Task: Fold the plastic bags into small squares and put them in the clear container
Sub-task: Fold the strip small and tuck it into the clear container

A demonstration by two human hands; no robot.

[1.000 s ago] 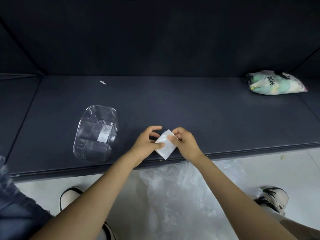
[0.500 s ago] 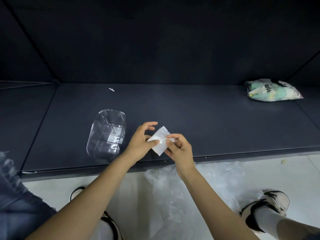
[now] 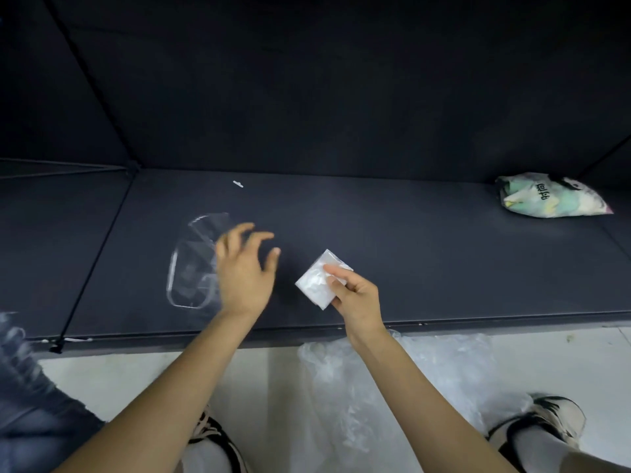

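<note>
The folded bag [image 3: 317, 279], a small white square of plastic, sits pinched in the grip of the right hand [image 3: 355, 295], thumb on top and fingers curled under its near corner, held just above the dark counter [image 3: 426, 268]. The folding looks finished, so the step in hand is the drop into the clear container [image 3: 193, 264], which stands on the counter to the left, well apart from the bag. The left hand [image 3: 244, 268] is blurred, fingers spread and holding nothing, right beside the container and partly in front of its near wall; whether it touches the wall I cannot tell. The next move calls for carrying the square leftward over the rim without letting the folds spring open, then letting go. A heap of loose bags [image 3: 358, 387] lies on the floor below, likely the ones not yet folded.
</note>
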